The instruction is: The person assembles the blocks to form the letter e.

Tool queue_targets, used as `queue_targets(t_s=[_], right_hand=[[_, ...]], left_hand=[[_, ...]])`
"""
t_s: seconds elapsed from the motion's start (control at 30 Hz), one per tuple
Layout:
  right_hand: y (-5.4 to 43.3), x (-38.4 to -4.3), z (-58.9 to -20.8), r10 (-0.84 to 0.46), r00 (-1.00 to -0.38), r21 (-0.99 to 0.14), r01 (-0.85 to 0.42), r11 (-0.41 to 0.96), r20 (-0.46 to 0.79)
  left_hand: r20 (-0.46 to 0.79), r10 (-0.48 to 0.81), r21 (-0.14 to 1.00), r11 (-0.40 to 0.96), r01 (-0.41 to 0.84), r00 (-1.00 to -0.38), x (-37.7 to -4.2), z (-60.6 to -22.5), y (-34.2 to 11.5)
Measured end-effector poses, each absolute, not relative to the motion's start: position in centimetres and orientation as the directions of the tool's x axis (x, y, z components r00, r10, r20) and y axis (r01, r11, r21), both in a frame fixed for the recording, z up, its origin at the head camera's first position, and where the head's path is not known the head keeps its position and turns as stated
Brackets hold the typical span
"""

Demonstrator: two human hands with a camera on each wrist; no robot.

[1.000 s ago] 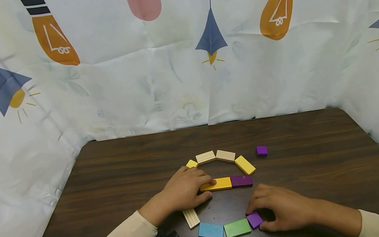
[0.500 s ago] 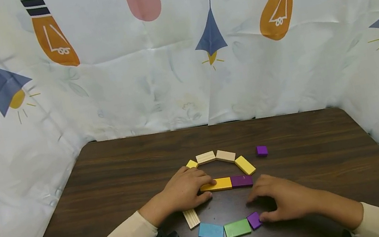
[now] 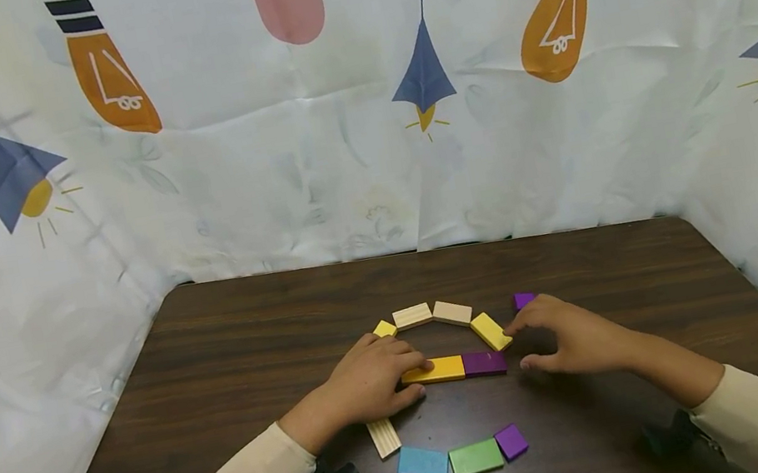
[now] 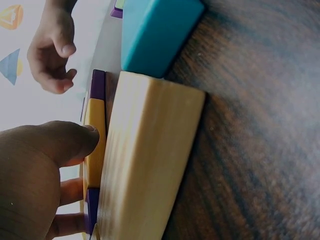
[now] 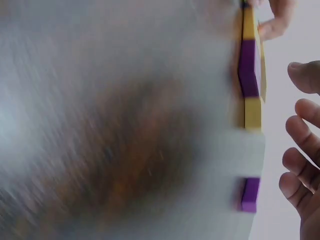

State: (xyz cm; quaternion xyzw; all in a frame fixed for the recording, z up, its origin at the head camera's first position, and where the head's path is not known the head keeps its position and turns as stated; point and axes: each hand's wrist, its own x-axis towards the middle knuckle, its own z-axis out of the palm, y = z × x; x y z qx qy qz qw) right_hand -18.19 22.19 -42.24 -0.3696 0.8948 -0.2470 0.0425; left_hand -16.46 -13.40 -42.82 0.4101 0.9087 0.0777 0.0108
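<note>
My left hand (image 3: 369,378) rests on the row's yellow block (image 3: 446,369), a fingertip on its top and the thumb in front. A purple block (image 3: 484,363) continues that row to the right; in the left wrist view another purple block (image 4: 91,207) shows at its other end. My right hand (image 3: 582,332) hovers with loosely bent fingers and nothing in its grasp, between a tilted yellow block (image 3: 490,331) and a small purple cube (image 3: 523,301), which it partly covers. Its palm side faces the right wrist view, empty.
Two bare wood blocks (image 3: 412,316) and a yellow piece (image 3: 384,328) form an arc at the back. Along the front lie a bare wood block (image 3: 384,438), a blue block (image 3: 422,464), a green block (image 3: 476,459) and a small purple block (image 3: 512,442). A printed curtain hangs behind the table (image 3: 252,335).
My right hand has let go of the small front purple block and moved away toward the back, near the purple cube. The left hand has stayed in place.
</note>
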Motion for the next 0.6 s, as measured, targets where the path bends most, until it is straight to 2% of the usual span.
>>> queue_targets(t_s=[0.6], right_hand=[[24.9, -22.8, -43.8, -0.575, -0.809, -0.448, -0.563, 0.694, 0.125]], left_hand=[[0.045, 0.747, 0.145, 0.652, 0.744, -0.664, -16.6, -43.0, -13.4]])
